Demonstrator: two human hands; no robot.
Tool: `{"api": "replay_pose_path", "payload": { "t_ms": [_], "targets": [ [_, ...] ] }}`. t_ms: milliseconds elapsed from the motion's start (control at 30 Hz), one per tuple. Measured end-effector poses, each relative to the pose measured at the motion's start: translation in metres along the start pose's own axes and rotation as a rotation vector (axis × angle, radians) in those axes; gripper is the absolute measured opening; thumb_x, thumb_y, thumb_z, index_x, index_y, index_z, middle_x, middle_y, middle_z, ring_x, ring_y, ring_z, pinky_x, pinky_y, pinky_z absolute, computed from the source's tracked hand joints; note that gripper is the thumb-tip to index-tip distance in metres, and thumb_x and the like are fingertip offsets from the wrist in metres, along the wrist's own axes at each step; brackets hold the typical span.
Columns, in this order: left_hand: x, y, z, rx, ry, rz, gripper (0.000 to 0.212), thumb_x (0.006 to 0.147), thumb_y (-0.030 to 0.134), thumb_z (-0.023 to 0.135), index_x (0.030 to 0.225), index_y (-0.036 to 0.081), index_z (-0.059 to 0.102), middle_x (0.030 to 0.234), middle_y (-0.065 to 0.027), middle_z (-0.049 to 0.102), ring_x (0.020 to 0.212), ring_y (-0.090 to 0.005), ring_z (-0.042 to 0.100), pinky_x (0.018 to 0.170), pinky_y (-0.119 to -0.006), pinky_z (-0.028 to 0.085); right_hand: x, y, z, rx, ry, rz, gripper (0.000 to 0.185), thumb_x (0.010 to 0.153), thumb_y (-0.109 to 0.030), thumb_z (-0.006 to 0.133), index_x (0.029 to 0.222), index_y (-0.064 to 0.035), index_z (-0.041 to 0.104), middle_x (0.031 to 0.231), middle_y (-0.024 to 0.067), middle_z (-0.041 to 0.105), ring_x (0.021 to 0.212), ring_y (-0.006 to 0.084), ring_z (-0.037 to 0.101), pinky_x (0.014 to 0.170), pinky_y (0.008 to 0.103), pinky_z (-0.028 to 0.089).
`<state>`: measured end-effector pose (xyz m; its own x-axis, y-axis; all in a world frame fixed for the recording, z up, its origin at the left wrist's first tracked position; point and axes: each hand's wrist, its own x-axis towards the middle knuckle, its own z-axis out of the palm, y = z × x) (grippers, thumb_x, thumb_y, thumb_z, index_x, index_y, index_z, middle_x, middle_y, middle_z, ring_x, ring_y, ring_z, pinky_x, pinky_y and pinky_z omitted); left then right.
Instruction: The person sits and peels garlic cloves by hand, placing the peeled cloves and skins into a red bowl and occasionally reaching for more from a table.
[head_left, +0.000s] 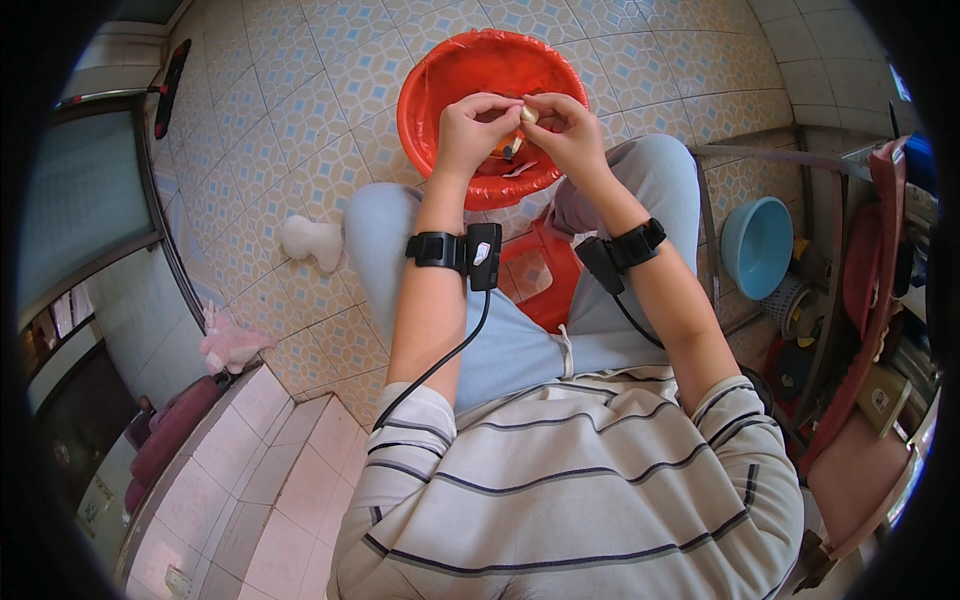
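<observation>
My left hand and my right hand meet over a red plastic bin. A small, pale, rounded piece, which looks like a garlic clove, is pinched between the fingertips of both. Below my hands, the bin is lined with a red plastic bag. Inside lie a few scraps, among them a dark and white bit and a whitish strip. My palms and fingers hide part of the contents.
The bin stands on patterned floor tiles beyond my knees. Under me is a red plastic stool. At right, a metal-framed rack stands near a light-blue basin. White and pink plush toys lie left, near tiled steps.
</observation>
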<state>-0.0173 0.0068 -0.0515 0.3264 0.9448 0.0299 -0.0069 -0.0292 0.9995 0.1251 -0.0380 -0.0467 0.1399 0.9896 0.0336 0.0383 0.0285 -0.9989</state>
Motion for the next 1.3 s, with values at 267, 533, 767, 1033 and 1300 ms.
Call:
{"api": "replay_pose_path", "payload": {
  "t_ms": [267, 533, 767, 1033, 1300],
  "targets": [
    [-0.001, 0.011, 0.007, 0.003, 0.029, -0.052, 0.014, 0.074, 0.009, 0.066, 0.083, -0.002, 0.064, 0.077, -0.0054, 0.063, 0.067, -0.0089, 0.059, 0.061, -0.019, 0.047, 0.001, 0.000, -0.002, -0.134, -0.011, -0.103, 0.029, 0.069, 0.008, 0.061, 0.097, 0.0016, 0.055, 0.097, 0.0064, 0.053, 0.084, 0.0129, 0.057, 0.073, 0.0227, 0.049],
    [0.000, -0.001, 0.003, 0.094, -0.003, -0.079, 0.015, 0.074, 0.010, 0.065, 0.081, -0.002, 0.064, 0.071, -0.0048, 0.063, 0.063, -0.0074, 0.058, 0.059, -0.019, 0.046, 0.001, -0.001, 0.001, -0.304, 0.094, -0.209, 0.026, 0.065, 0.004, 0.065, 0.087, -0.0004, 0.053, 0.090, 0.0086, 0.053, 0.075, 0.0167, 0.058, 0.065, 0.0245, 0.049],
    [-0.003, 0.000, 0.007, 0.174, 0.045, -0.091, 0.014, 0.075, 0.010, 0.064, 0.081, -0.002, 0.064, 0.068, -0.0045, 0.063, 0.060, -0.0070, 0.057, 0.055, -0.019, 0.046, 0.001, -0.003, 0.001, -0.473, 0.080, -0.294, 0.025, 0.066, 0.003, 0.064, 0.088, -0.0016, 0.054, 0.091, 0.0094, 0.053, 0.074, 0.0195, 0.058, 0.064, 0.0274, 0.048],
    [-0.003, 0.000, 0.008, 0.120, 0.051, -0.126, 0.013, 0.076, 0.011, 0.063, 0.079, -0.002, 0.063, 0.066, -0.0040, 0.062, 0.055, -0.0075, 0.057, 0.051, -0.019, 0.046, 0.001, -0.003, 0.002, -0.458, 0.093, -0.286, 0.025, 0.066, 0.001, 0.065, 0.088, -0.0016, 0.054, 0.091, 0.0101, 0.054, 0.072, 0.0203, 0.058, 0.063, 0.0272, 0.048],
    [-0.003, 0.001, 0.009, 0.148, 0.039, -0.134, 0.012, 0.076, 0.010, 0.062, 0.077, -0.002, 0.062, 0.064, -0.0032, 0.061, 0.055, -0.0070, 0.056, 0.052, -0.019, 0.045, 0.000, -0.003, 0.001, -0.441, 0.090, -0.273, 0.025, 0.066, 0.001, 0.065, 0.088, -0.0015, 0.054, 0.091, 0.0096, 0.054, 0.073, 0.0200, 0.058, 0.063, 0.0267, 0.048]
  ]
}}
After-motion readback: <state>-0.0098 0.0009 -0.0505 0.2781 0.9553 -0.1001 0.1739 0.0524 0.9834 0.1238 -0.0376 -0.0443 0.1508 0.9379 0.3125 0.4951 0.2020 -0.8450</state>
